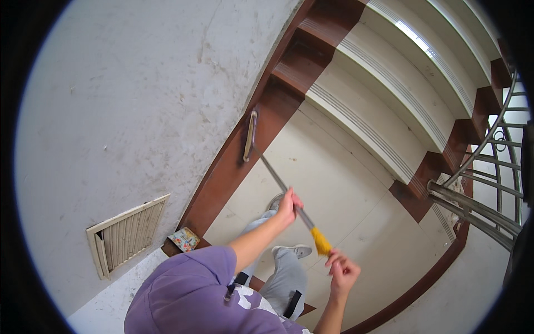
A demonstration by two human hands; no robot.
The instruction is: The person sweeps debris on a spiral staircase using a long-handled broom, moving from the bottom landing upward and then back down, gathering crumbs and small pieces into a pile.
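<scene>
A long-handled broom (271, 167) slants across the landing, gripped in both my hands. My left hand (289, 207) is closed around the middle of its metal handle. Curled at the top end, my right hand (343, 269) has its fingers on the tip of the yellow grip (320, 243); it is slightly blurred. The narrow broom head (250, 135) rests on the brown tile border (225, 175), close to the wall's foot. Dark bristles show along its edge.
Stairs (358, 121) with pale treads rise at upper right. A metal railing (471, 204) borders them. On the left are a scuffed wall (137, 96) and a louvred vent cover (129, 236). A floral-patterned box-like container (185, 239) stands by the wall. My shoes (292, 250) are on pale tiles.
</scene>
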